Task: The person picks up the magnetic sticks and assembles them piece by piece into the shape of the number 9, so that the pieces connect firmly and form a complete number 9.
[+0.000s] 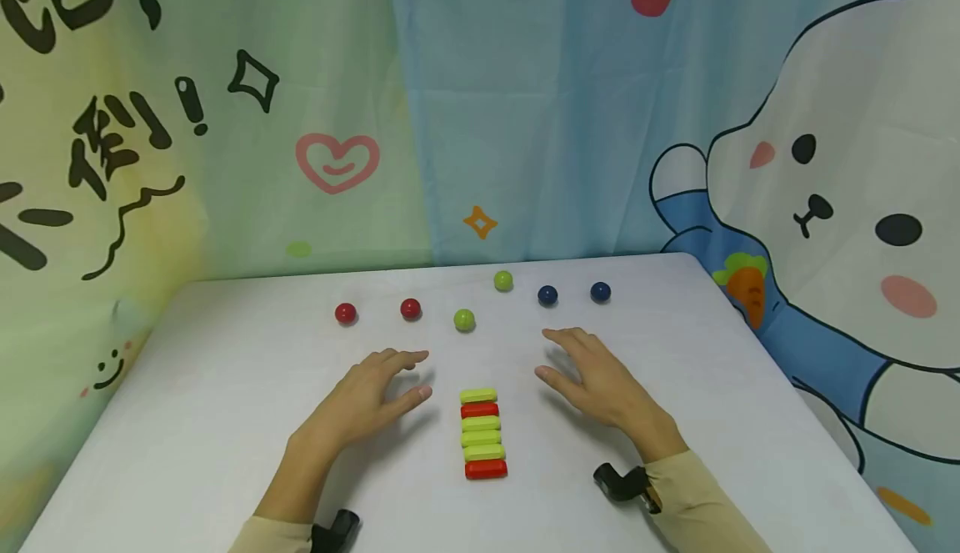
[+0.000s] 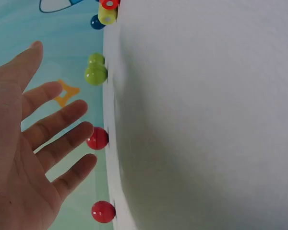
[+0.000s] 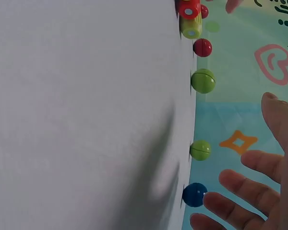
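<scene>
My left hand [image 1: 367,399] hovers over the white table with fingers spread and nothing in them, left of a column of red and yellow-green sticks [image 1: 482,438]. On the other side of that column is my right hand [image 1: 596,378], its fingers extended and holding nothing. Beyond the hands lie two red balls [image 1: 410,309], two green balls [image 1: 464,320] and two dark blue balls [image 1: 547,295]. In the left wrist view the palm shows beside a red ball [image 2: 98,138]. The right wrist view has the fingertips near a blue ball [image 3: 195,195].
A white table [image 1: 225,353] carries everything. Behind it hangs a printed curtain [image 1: 517,119] with hearts, writing and a white cartoon animal. Black wrist cameras sit at both sleeves, the right camera [image 1: 622,483] close above the table.
</scene>
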Demonstrator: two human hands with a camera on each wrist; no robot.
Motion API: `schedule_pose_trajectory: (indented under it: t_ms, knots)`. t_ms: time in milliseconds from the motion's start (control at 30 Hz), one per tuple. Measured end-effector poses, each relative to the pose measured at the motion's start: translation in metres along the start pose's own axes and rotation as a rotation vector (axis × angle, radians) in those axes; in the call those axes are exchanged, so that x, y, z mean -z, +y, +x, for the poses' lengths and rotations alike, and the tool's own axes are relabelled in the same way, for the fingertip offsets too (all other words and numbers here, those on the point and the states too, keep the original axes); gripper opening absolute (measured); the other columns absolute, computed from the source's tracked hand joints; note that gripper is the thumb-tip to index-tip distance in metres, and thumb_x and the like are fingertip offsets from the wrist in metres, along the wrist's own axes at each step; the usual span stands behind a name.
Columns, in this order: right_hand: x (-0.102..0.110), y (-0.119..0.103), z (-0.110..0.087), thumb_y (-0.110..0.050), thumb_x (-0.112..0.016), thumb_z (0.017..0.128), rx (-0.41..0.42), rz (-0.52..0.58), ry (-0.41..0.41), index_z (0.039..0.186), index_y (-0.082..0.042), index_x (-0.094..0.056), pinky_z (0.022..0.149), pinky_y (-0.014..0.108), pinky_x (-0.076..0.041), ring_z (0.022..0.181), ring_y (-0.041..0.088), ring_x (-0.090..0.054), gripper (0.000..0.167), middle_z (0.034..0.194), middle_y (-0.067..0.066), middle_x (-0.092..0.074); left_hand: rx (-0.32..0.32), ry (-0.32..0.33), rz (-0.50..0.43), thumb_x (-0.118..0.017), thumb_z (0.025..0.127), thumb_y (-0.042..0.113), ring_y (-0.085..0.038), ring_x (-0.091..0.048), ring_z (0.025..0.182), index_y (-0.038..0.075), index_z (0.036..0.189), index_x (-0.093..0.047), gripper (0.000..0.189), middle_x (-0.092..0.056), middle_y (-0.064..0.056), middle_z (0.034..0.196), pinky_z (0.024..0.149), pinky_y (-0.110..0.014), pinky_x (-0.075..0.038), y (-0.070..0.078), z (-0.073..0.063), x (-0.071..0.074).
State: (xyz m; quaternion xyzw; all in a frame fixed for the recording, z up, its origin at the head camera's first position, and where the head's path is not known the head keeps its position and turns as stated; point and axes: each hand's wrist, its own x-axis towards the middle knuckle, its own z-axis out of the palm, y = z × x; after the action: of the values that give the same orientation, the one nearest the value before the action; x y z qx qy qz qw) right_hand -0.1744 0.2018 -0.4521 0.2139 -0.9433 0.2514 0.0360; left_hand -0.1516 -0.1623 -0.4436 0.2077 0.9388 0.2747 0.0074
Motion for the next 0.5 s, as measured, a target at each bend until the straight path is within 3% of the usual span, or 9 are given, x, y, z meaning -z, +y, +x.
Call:
schedule_pose_trajectory:
  t_ms: [233,500]
  knots:
    - [-0.005,-0.003,0.001,-0.047,-0.063,0.1,0.031,0.03,0.003,0.147,-0.009,-0.054,0.106,0.054,-0.047,0.128,0.03,-0.056,0.06,0.139,0.009,-0.059,-0.002,-0.009,-0.051,-0.065,0.097,0.053,-0.023,-0.058,0.127,0.02,0.14,-0.063,0.054,-0.067,0.0,0.13,0.11,-0.054,-0.043,0.001,0.0,-0.005]
    - [-0.01,-0.005,0.004,-0.042,-0.063,0.102,0.051,0.081,-0.002,0.147,-0.008,-0.052,0.095,0.048,-0.053,0.111,0.027,-0.063,0.058,0.14,0.008,-0.057,-0.006,-0.03,-0.085,-0.065,0.098,0.05,-0.02,-0.063,0.115,0.018,0.132,-0.067,0.047,-0.069,0.001,0.12,0.104,-0.047,-0.048,0.005,0.001,-0.011]
